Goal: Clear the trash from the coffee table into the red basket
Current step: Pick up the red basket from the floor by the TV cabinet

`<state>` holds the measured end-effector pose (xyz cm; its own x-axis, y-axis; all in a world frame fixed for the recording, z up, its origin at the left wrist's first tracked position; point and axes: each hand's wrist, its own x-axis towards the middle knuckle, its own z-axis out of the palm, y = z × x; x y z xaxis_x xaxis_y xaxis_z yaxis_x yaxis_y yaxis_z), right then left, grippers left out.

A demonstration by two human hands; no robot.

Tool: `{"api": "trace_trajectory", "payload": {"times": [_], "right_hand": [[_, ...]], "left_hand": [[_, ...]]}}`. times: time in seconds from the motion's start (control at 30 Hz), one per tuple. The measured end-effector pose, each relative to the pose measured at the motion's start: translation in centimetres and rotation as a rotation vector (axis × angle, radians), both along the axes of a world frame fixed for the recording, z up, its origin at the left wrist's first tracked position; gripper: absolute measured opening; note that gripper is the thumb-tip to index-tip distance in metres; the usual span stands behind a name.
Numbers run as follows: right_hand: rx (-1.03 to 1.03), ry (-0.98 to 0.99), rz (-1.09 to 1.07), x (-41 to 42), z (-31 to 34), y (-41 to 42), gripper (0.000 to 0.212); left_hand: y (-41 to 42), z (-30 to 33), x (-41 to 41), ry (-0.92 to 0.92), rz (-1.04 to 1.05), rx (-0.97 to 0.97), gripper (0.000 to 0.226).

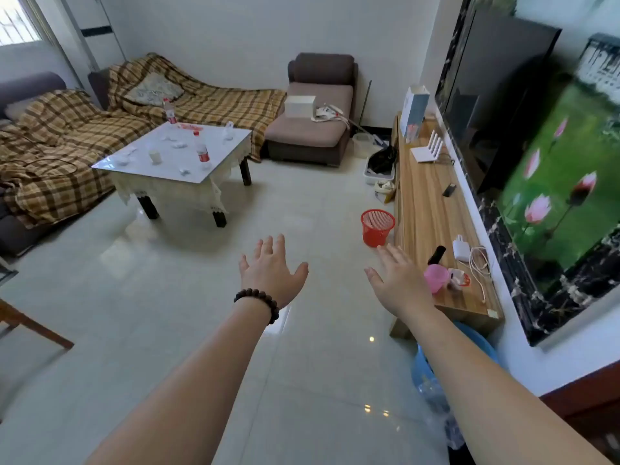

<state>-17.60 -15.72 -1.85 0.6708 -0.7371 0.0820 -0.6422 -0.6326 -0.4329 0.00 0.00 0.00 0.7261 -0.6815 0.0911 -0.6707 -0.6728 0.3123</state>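
Note:
The white-topped coffee table (144, 169) stands at the middle left, far from me. On it lie several crumpled white tissues (121, 160), a small white cup (155, 156), a plastic bottle with a red label (202, 154), a second bottle (169, 113) at the far edge and a red packet (190, 126). The red mesh basket (377, 227) stands empty on the floor by the wooden TV bench. My left hand (272, 270) and my right hand (399, 276) are stretched out over the floor, fingers spread, holding nothing. My right fingertips lie just below the basket in the view.
Plaid-covered sofas (60, 156) line the left and back of the table; a brown chair (312, 125) stands behind. The long wooden bench (432, 213) on the right carries a router, chargers and a pink cup (435, 277). A blue bin (423, 367) sits under my right arm. Glossy tile floor between.

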Motion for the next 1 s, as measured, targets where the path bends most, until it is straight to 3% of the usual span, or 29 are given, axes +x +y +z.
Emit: {"api": "trace_trajectory", "payload": {"times": [0.53,1.0], "right_hand": [[0.115,0.151,-0.05,-1.7,-7.7,-7.4,0.059],[0.171,0.164,-0.159,16.9,-9.8,-24.1,0.057]], "left_hand": [[-8.0,-7.7,-1.4,0.056,-0.029,0.147,0.078],[-24.8,-10.4,18.6,0.129,-0.087,0.213,0.076]]}}
